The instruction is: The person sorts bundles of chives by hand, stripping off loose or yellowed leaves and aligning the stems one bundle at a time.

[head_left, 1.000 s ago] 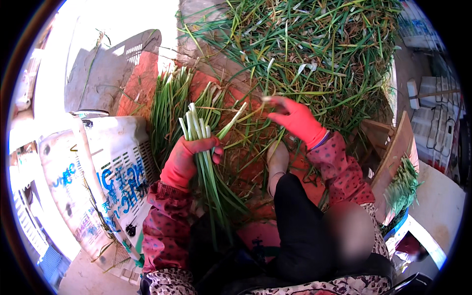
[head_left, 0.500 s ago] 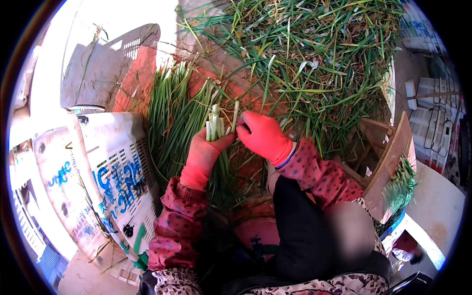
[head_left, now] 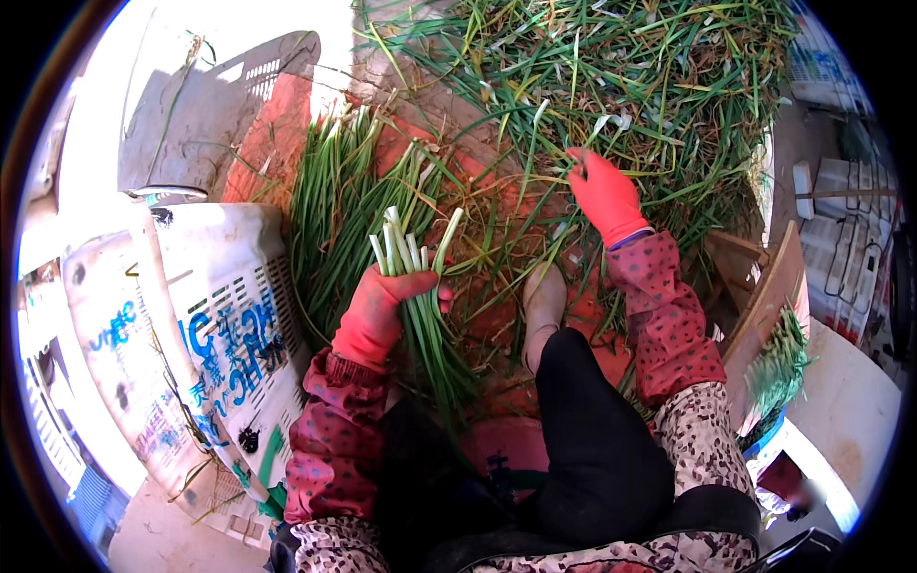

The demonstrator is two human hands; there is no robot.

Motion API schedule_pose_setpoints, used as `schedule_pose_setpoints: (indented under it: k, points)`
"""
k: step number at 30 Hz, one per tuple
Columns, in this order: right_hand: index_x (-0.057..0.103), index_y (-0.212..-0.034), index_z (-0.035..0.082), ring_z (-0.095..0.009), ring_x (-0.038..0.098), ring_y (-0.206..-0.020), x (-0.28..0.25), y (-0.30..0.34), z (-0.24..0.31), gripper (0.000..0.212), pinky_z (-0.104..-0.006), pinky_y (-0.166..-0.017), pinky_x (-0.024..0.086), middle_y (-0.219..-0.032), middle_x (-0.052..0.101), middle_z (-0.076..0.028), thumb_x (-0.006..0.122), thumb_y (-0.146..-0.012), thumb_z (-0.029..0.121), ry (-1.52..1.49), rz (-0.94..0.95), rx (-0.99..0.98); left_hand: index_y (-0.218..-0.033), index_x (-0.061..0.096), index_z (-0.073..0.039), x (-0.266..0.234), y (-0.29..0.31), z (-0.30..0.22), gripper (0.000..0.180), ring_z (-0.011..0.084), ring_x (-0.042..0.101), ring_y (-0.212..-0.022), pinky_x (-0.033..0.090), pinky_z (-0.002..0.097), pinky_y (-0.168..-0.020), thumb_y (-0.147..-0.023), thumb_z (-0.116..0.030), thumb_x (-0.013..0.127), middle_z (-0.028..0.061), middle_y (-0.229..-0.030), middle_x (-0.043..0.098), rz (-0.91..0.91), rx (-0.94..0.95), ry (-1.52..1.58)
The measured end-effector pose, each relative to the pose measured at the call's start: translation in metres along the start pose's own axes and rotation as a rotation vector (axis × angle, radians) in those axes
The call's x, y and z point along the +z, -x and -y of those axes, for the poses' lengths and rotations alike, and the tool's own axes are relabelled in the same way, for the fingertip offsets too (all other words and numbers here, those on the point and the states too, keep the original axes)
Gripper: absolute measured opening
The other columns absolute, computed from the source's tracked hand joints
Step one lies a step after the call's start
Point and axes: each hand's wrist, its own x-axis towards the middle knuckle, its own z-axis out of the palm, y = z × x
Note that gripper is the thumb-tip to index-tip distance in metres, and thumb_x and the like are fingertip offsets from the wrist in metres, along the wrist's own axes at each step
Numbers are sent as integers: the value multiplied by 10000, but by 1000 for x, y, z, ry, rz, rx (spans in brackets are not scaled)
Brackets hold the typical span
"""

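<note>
My left hand [head_left: 374,310], in an orange-red glove, is closed around a small bunch of green onions [head_left: 435,329]. Their pale cut ends fan out above the fist, and the green leaves hang toward my lap. At the near edge of a big leaf heap, my right hand [head_left: 608,198], gloved alike, is held out with fingertips drawn together; whatever they may pinch is too small to make out. More green onions [head_left: 330,196] lie in a row beyond my left hand, white ends pointing away.
A heap of loose green and dry leaves [head_left: 621,105] spreads at the far right. White slatted crates [head_left: 239,315] with blue marks stand at left. A wooden frame [head_left: 764,306] stands at right. My foot [head_left: 544,291] rests on the orange-red ground, near a pink tub [head_left: 506,449].
My right hand has gone from beside the bunch out to the right, over the leaf heap's edge. The left hand has drawn nearer and left with the green onions, whose ends now spread wider.
</note>
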Motion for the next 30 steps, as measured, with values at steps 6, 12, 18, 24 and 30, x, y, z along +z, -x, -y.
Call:
schedule_pose_setpoints:
  k: [6, 12, 18, 24, 30]
  points:
    - [559, -1217, 66, -95, 599, -781, 38, 57, 87, 350, -262, -660, 492, -1058, 627, -29, 631, -880, 126, -1258, 887, -41, -1159, 525, 22, 22, -8, 4, 391, 238, 649, -692, 540, 344, -642, -785, -50, 611, 115, -803, 644, -7, -32, 23]
    - [602, -873, 41, -228, 607, -681, 57, 66, 89, 123, -324, -612, 473, -784, 610, -73, 642, -851, 156, -521, 383, -427, -1084, 605, 20, 14, -10, 8, 263, 224, 649, -698, 539, 333, -705, -838, -73, 586, 106, -809, 651, -19, -136, -56]
    - [603, -1023, 88, -330, 625, -808, 24, -2, -1, 229, -395, -670, 500, -906, 637, -139, 612, -843, 229, -57, 102, -124, -1126, 586, 23, 5, 3, 2, 319, 215, 639, -680, 520, 330, -665, -820, -66, 609, 91, -756, 634, 48, -136, -68]
    - [541, -1228, 54, -89, 601, -723, 26, 48, 114, 406, -228, -605, 491, -1052, 641, -78, 618, -849, 179, -972, 770, -54, -1078, 586, 35, 10, 3, 13, 292, 212, 637, -686, 531, 326, -660, -800, -44, 626, 91, -829, 643, -20, -116, 37]
    - [639, -944, 23, -22, 503, -559, 37, -9, 52, 161, -176, -447, 373, -788, 638, -18, 536, -867, 119, -1145, 288, 371, -1019, 591, 28, -28, 15, 24, 260, 210, 627, -671, 527, 335, -635, -779, -62, 637, 94, -809, 630, -110, -167, 9]
